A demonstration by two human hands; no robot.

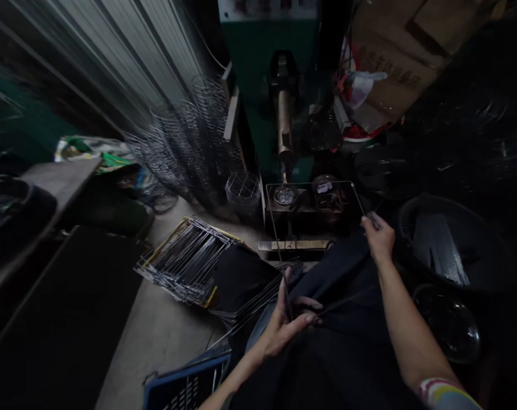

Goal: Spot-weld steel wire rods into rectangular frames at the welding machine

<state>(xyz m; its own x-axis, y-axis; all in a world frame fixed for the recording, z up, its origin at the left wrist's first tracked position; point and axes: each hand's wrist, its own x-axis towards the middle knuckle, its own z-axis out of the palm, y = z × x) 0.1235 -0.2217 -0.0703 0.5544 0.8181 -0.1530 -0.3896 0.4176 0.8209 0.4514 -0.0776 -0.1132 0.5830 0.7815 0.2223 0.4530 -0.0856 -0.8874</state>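
Note:
A bent wire frame [274, 225] with squared corners reaches from my lap toward the machine in front of me. Its near left part runs into my left hand [279, 327], whose thumb and fingers are curled loosely about the wire. On the other side my right hand [378, 236] is closed, pinching the frame's right wire near its end. The frame's far edge lies across the front of a metal rod electrode [285, 122] and a small round dish [285, 196] of bright bits. Several loose wires [258, 299] rest across my lap beside my left hand.
A pile of wire frames [190, 256] lies on the floor at left, with stacked wire baskets [181, 142] behind. A blue crate [185, 381] stands near my left arm. On the right are a dark basin [480, 262] holding metal strips and a cardboard box [395, 68].

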